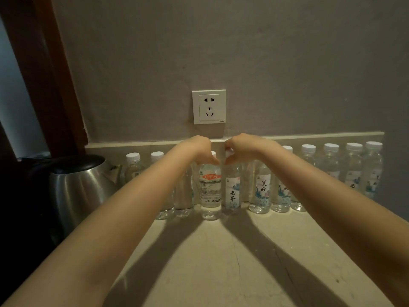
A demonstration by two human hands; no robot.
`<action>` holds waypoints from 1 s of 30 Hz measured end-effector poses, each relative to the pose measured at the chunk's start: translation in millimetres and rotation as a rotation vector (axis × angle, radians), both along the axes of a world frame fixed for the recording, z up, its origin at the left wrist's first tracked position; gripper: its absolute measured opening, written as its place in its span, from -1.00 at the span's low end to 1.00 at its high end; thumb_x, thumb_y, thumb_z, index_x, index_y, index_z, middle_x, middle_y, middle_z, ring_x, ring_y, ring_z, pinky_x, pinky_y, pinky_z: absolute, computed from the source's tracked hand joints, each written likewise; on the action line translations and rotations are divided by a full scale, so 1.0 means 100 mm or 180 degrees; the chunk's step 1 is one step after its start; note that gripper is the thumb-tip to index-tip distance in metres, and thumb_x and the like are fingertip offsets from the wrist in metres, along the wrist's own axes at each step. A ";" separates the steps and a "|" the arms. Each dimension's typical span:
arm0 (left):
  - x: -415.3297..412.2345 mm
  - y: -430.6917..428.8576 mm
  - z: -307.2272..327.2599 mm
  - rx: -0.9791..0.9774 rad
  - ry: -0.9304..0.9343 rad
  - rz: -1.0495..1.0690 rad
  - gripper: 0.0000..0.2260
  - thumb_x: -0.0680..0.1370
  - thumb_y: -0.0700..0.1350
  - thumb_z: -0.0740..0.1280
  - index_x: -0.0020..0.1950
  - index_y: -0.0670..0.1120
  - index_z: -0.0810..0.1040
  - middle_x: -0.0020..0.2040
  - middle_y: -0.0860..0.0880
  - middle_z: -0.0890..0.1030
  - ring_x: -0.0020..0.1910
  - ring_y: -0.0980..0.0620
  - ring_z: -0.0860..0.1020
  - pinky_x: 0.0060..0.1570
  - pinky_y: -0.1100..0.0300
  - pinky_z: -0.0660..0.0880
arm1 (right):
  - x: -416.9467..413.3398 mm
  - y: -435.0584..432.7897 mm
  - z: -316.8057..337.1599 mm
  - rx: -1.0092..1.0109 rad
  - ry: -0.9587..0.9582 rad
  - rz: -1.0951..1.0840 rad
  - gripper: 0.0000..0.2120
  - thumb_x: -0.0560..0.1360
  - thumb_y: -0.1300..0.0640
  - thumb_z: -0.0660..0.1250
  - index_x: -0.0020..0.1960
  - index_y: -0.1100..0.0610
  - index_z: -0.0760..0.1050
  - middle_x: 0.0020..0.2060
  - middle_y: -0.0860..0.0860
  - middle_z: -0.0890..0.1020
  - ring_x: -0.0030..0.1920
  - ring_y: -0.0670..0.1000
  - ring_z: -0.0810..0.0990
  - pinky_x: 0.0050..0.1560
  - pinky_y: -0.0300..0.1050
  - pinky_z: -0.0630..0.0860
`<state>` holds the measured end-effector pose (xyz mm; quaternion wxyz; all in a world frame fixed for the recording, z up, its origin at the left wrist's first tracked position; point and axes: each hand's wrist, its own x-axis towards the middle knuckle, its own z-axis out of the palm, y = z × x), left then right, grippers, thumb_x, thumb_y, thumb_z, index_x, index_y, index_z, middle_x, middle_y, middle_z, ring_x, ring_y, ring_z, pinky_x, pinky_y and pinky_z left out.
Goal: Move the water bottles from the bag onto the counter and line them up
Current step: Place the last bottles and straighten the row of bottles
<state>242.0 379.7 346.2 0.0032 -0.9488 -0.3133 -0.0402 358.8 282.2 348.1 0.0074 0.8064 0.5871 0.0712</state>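
A left hand (200, 149) grips the neck of a red-labelled bottle (210, 191) while the right hand (241, 147) clasps a blue-labelled bottle (232, 191), both standing mid-row on the counter (221, 262); a steel kettle (77, 185) flanks the row, a wall socket (209, 106) above.
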 end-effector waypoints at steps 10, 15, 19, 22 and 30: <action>-0.09 0.04 0.10 -0.0034 0.0320 -0.0472 -0.65 0.48 -0.06 0.36 0.26 -0.03 0.48 0.07 0.04 0.49 0.00 0.00 0.47 0.02 0.10 0.47 | 0.07 -0.05 -0.04 0.0086 0.0280 0.0107 -0.65 0.43 -0.04 0.40 0.19 -0.04 0.48 0.14 0.01 0.58 0.09 0.09 0.56 0.11 0.03 0.53; -0.02 -0.03 0.05 -0.0176 0.0015 -0.0048 -0.56 0.41 0.26 0.36 -0.10 -0.13 0.57 -0.16 -0.03 0.59 -0.20 -0.01 0.55 -0.27 0.14 0.47 | 0.09 -0.07 -0.03 0.0022 0.0378 0.0089 -0.49 0.41 -0.07 0.44 0.32 -0.03 0.42 0.21 -0.03 0.56 0.14 0.06 0.55 0.14 0.03 0.52; 0.07 -0.08 -0.06 0.0341 -0.0071 0.0140 -0.63 0.47 0.20 0.33 -0.18 -0.12 0.48 -0.32 0.02 0.44 -0.23 -0.03 0.50 -0.32 0.16 0.36 | 0.08 -0.06 -0.06 0.0085 0.0264 0.0109 -0.49 0.44 -0.04 0.42 0.35 0.03 0.43 0.26 0.00 0.55 0.21 0.08 0.53 0.19 0.02 0.49; 0.08 -0.03 -0.05 0.0200 -0.0070 -0.0073 -0.70 0.47 0.08 0.37 -0.27 -0.11 0.45 -0.33 0.01 0.45 -0.25 -0.03 0.47 -0.39 0.18 0.32 | 0.09 -0.07 -0.05 0.0083 0.0273 0.0094 -0.48 0.44 -0.05 0.41 0.36 0.00 0.42 0.26 -0.01 0.55 0.22 0.07 0.53 0.20 0.04 0.49; -0.02 0.01 0.09 0.0128 0.0203 -0.0518 -0.72 0.46 -0.08 0.40 0.17 0.00 0.55 0.06 -0.02 0.53 0.06 -0.06 0.53 0.00 0.06 0.50 | 0.08 -0.08 -0.07 0.0078 0.0185 0.0052 -0.50 0.44 -0.09 0.38 0.35 -0.02 0.41 0.24 -0.01 0.56 0.19 0.08 0.54 0.17 0.05 0.51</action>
